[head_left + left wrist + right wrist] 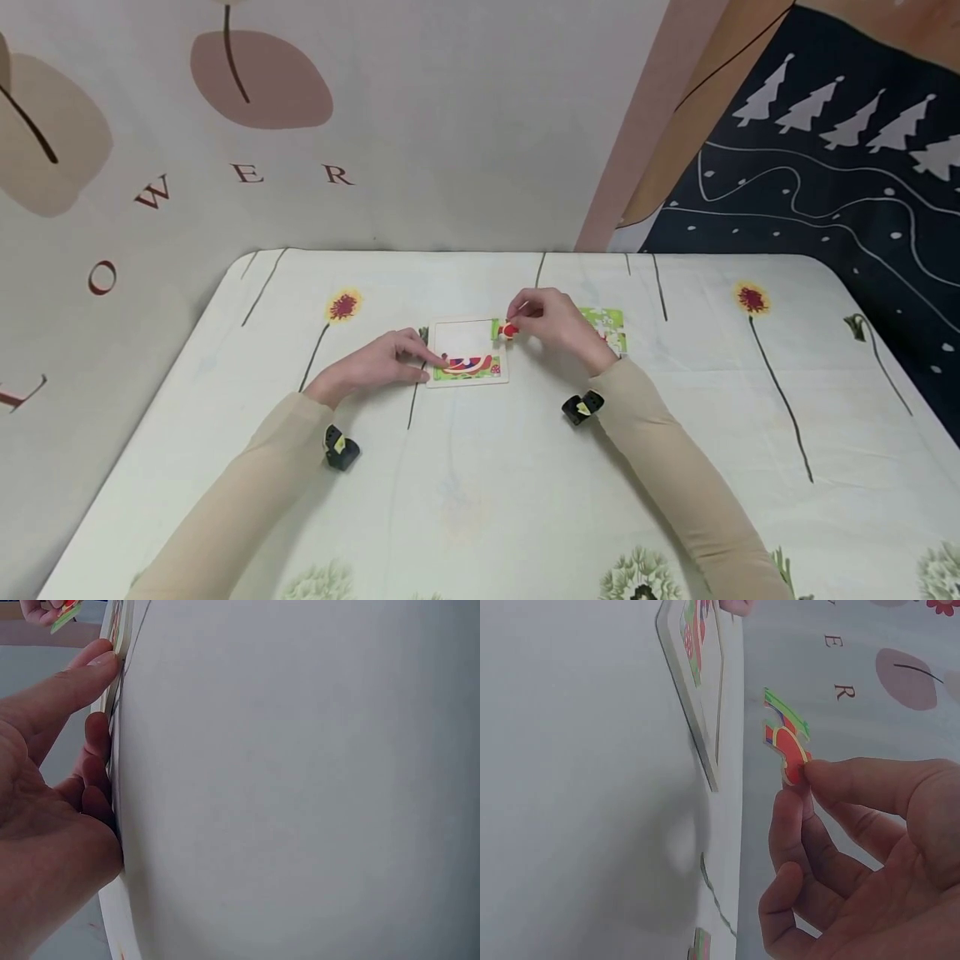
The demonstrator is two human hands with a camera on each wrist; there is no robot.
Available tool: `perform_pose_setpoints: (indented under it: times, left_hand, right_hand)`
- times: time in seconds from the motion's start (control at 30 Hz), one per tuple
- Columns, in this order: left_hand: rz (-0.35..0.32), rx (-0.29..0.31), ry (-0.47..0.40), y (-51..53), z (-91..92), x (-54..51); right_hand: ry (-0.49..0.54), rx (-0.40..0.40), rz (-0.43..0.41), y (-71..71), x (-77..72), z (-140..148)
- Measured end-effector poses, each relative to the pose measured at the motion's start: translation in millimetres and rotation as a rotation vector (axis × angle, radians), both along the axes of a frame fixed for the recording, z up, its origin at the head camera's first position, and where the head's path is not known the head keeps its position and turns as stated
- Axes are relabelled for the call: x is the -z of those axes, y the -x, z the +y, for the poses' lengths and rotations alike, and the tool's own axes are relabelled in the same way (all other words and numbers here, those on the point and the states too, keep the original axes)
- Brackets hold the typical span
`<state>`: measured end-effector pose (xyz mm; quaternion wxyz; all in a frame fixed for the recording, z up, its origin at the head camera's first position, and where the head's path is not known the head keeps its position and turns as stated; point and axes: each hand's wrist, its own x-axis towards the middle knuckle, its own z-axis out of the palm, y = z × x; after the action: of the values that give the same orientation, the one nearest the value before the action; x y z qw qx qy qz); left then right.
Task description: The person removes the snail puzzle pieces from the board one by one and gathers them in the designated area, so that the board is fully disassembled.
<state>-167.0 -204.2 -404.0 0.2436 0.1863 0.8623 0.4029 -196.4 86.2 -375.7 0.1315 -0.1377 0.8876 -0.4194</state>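
A small puzzle board (459, 338) with a pale raised border lies flat in the middle of the table. Its lower part holds a coloured picture strip (474, 367) in red, purple and green, while its upper part is bare white. My left hand (382, 360) rests at the board's left side, the index fingertip on the strip and the thumb by the border. Between thumb and fingertips, my right hand (553, 321) pinches a red and green puzzle piece (787, 742). That piece is raised above the board's upper right edge.
More green patterned puzzle pieces (607, 319) lie right of the board, partly hidden behind the right wrist. A white cloth with printed flowers covers the table (480, 483). A printed fabric wall (465, 167) rises behind the table's far edge.
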Motion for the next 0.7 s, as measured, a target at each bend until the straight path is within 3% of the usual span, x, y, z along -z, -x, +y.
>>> perform_pose_setpoints:
  times: [0.7]
  left_hand:
    - [0.005,-0.004,-0.002,1.4,0.0,3.7]
  right_hand:
    - [-0.033,0.013,0.06,2.8,4.8,40.3]
